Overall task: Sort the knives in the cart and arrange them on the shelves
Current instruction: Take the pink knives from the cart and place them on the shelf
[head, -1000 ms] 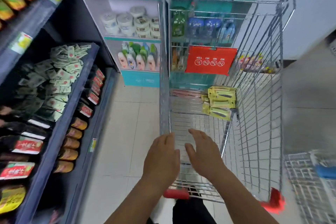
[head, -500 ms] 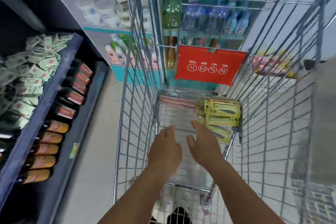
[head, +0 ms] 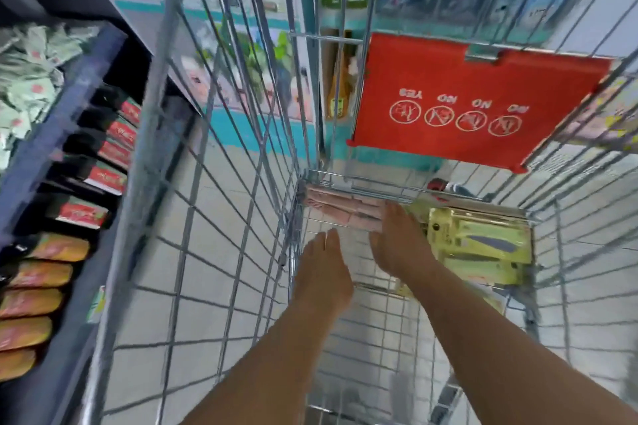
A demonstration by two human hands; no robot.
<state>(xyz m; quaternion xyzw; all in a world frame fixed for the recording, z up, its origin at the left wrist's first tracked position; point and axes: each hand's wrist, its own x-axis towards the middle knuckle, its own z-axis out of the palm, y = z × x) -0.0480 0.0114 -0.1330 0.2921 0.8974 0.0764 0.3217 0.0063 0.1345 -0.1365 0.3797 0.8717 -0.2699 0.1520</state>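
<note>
sorting looks barely begun: yellow-green knife packs (head: 480, 245) and pink knife packs (head: 345, 209) all lie on the cart (head: 221, 183) floor at its far end, none on the shelves (head: 65, 107) yet. both hands reach down inside with fingers straight, holding nothing. right hand (head: 400, 241) sits between the two stacks, fingertips at the pink ones; left hand (head: 324, 272) hovers just short.

Both hands have reached deeper into the cart (head: 221, 155): the right hand (head: 397, 245) now lies by the yellow knife packs (head: 483, 241), the left hand (head: 322, 272) trailing behind.
</note>
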